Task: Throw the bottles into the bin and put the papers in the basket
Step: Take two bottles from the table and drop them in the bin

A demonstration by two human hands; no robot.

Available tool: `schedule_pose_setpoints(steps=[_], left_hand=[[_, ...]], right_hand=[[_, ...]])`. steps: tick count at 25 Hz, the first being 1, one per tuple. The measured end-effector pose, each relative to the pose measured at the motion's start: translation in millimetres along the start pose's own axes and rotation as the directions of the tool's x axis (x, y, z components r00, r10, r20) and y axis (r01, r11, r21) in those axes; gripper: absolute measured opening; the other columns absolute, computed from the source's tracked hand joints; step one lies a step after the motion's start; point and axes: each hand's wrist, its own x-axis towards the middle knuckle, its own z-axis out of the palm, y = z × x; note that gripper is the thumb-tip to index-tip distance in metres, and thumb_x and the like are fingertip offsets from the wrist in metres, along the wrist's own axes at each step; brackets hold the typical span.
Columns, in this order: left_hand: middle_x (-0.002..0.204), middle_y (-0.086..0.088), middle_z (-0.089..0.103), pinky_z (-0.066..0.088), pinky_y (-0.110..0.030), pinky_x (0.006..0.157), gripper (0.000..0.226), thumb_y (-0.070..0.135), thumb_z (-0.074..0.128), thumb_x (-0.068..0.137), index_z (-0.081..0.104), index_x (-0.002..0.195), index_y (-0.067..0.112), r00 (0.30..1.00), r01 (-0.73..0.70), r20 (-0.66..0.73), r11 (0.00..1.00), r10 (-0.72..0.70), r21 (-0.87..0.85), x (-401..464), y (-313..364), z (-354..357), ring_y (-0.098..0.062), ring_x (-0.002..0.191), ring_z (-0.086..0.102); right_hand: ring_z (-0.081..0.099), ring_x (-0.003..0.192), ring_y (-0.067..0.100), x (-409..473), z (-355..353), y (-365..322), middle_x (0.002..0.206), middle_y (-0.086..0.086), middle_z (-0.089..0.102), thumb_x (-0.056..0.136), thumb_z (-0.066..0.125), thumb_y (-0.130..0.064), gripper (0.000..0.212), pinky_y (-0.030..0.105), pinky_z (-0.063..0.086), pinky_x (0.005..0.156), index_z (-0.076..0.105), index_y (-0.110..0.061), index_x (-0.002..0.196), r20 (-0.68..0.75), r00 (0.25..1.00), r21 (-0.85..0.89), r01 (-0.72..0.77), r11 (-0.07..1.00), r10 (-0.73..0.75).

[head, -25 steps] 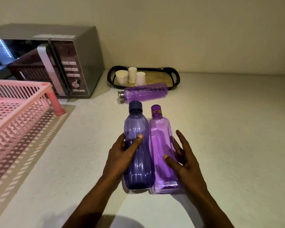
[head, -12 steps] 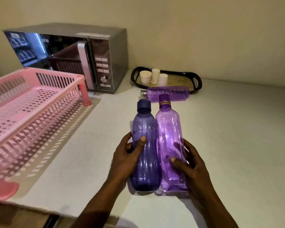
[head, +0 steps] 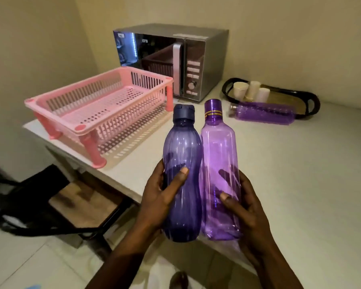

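A pale, off-white bench (head: 300, 163) is set into the corner of the room. At its left end a pink slotted plastic basket (head: 104, 105) is stood on four legs, and a silver microwave oven (head: 175, 61) is placed behind it against the wall. Further right, a black-rimmed oval tray (head: 313, 101) is seen near the wall, and a clear purple plastic bottle (head: 263, 112) is laid on its side just in front of it.

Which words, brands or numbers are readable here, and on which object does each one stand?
"IFB": on the dark door of the microwave, near its top, somewhat blurred.
Small sticker at the door's upper left corner: too small to read.
Microwave control buttons: markings blurred, unreadable.
The dark blue bottle, light purple bottle and pink basket show no text.
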Motion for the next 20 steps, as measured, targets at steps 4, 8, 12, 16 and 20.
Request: schedule_pose_setpoints(steps=[4, 8, 12, 16, 20], left_hand=[[0.134, -0.01, 0.063, 0.042, -0.052, 0.109, 0.047, 0.048, 0.062, 0.09, 0.063, 0.13, 0.021, 0.977, 0.018, -0.199, 0.961, -0.075, -0.275, -62, 0, -52, -0.031, 0.123, 0.056], [0.14, -0.017, 0.059, 0.035, -0.054, 0.118, 0.063, 0.054, 0.067, 0.087, 0.06, 0.134, 0.013, 0.931, -0.014, -0.35, 0.947, -0.106, -0.322, -122, 4, -108, -0.036, 0.134, 0.051], [0.135, -0.011, 0.065, 0.053, -0.04, 0.099, 0.054, 0.053, 0.063, 0.09, 0.062, 0.134, 0.021, 0.893, -0.07, -0.447, 0.962, -0.058, -0.266, -168, 7, -162, -0.026, 0.125, 0.061], [0.129, -0.006, 0.068, 0.056, -0.026, 0.087, 0.043, 0.045, 0.056, 0.095, 0.063, 0.131, 0.023, 0.852, -0.106, -0.524, 0.977, -0.007, -0.186, -215, 15, -246, -0.02, 0.117, 0.066], [0.117, -0.01, 0.072, 0.054, -0.04, 0.086, 0.04, 0.051, 0.06, 0.09, 0.071, 0.119, 0.024, 0.743, -0.069, -0.669, 0.992, -0.02, -0.107, -264, 30, -349, -0.026, 0.104, 0.069]], right_hand=[[0.067, 0.119, 0.019, -30, 40, 24, 0.139, -0.007, 0.061, 0.079, 0.074, -0.025, 0.075, 0.032, 0.06, 0.084, 0.045, -0.032, 0.147, 0.216, 0.975, 0.008, -0.061, 0.998, 0.058], [0.066, 0.121, 0.024, -60, 94, 48, 0.138, -0.002, 0.063, 0.074, 0.082, -0.025, 0.081, 0.038, 0.06, 0.086, 0.046, -0.036, 0.146, 0.378, 0.913, 0.062, -0.189, 0.98, 0.152], [0.066, 0.12, 0.03, -79, 148, 67, 0.138, 0.001, 0.063, 0.067, 0.091, -0.034, 0.087, 0.046, 0.059, 0.088, 0.049, -0.044, 0.142, 0.473, 0.851, 0.037, -0.278, 0.96, 0.228], [0.067, 0.119, 0.033, -103, 235, 92, 0.138, 0.0, 0.063, 0.067, 0.09, -0.034, 0.086, 0.051, 0.059, 0.088, 0.048, -0.049, 0.14, 0.565, 0.791, 0.006, -0.29, 0.957, 0.236], [0.066, 0.12, 0.032, -137, 342, 119, 0.135, -0.001, 0.064, 0.069, 0.084, -0.025, 0.08, 0.052, 0.058, 0.091, 0.051, -0.048, 0.138, 0.643, 0.726, 0.003, -0.32, 0.947, 0.244]])
